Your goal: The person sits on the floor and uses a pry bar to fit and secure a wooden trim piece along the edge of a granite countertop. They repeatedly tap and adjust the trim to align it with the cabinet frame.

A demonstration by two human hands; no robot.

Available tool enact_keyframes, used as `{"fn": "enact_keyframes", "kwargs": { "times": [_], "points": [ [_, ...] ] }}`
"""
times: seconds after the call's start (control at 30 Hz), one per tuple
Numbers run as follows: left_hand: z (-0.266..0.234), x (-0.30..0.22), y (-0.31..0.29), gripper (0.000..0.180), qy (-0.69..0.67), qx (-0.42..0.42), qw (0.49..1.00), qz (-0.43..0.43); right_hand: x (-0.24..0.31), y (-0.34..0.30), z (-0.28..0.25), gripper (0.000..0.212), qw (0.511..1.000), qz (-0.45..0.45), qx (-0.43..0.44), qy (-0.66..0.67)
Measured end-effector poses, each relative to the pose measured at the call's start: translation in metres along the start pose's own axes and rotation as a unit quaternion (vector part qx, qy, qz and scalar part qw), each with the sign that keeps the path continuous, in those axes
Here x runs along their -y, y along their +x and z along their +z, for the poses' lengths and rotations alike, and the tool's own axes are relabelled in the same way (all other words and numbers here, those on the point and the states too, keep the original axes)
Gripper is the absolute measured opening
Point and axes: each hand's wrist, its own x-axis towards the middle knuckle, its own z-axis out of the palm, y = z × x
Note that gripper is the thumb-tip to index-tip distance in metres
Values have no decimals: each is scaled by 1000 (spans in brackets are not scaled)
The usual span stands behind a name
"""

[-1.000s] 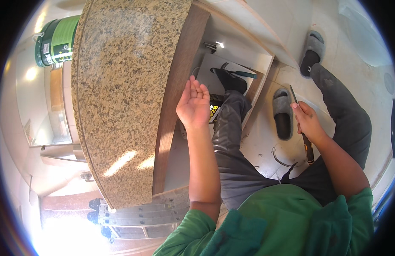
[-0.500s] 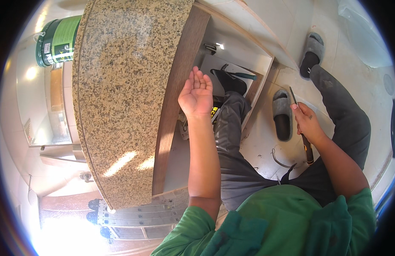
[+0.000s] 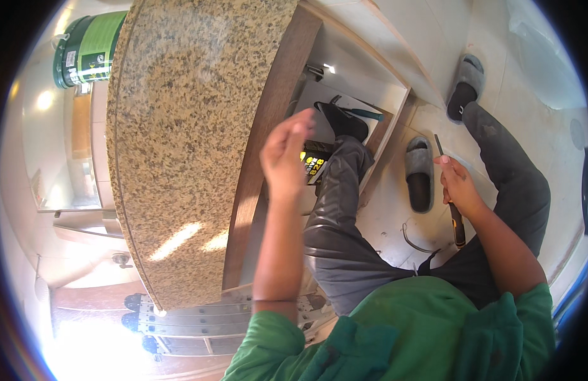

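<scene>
My left hand [image 3: 286, 149] is raised in front of the countertop's brown wooden edge [image 3: 273, 95], with nothing in it. Its fingers are somewhat blurred, but look stretched out and slightly bent. In my right hand [image 3: 459, 184], over the floor between my legs, is a screwdriver [image 3: 458, 225]. Its black and yellow handle points down toward my lap, and its thin dark shaft sticks out above the fingers. My left foot [image 3: 351, 124], in a black sock, rests inside the open cabinet, beside a teal-handled tool [image 3: 367, 113].
A speckled granite countertop [image 3: 186, 140] fills the left, with a green bucket [image 3: 94, 47] at its far edge. A black box with yellow print [image 3: 317, 162] sits by my left leg. One grey slipper [image 3: 419, 155] and a curved dark cable [image 3: 413, 242] lie on the floor.
My left hand has turned from palm up to sideways and shifted a little left, uncovering more of the black box. My right hand still holds the screwdriver, almost unmoved.
</scene>
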Motion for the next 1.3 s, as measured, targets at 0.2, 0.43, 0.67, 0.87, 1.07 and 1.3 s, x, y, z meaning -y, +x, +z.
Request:
{"fn": "enact_keyframes", "kwargs": {
  "times": [0.2, 0.43, 0.67, 0.87, 1.07, 1.3],
  "points": [
    [-156, -132, 6, 30, 437, -102, 749, 487, -5, 3, 23, 48, 995, -4, 56, 84],
    [-276, -261, 60, 37, 622, -209, 625, 423, 26, 21, 135, 39, 951, -54, 227, 204],
    [-321, -222, 114, 43, 607, -172, 666, 399, 53, 60, 257, 49, 898, -12, 247, 364],
    [-307, -225, 118, 60, 596, -129, 712, 349, 72, 80, 295, 51, 868, -62, 266, 415],
    [-331, -237, 126, 64, 603, -99, 717, 336, 77, 73, 311, 52, 851, -44, 277, 443],
    [-326, -234, 126, 65, 566, -91, 748, 333, 86, 77, 314, 54, 843, -26, 267, 466]
  ]
}}
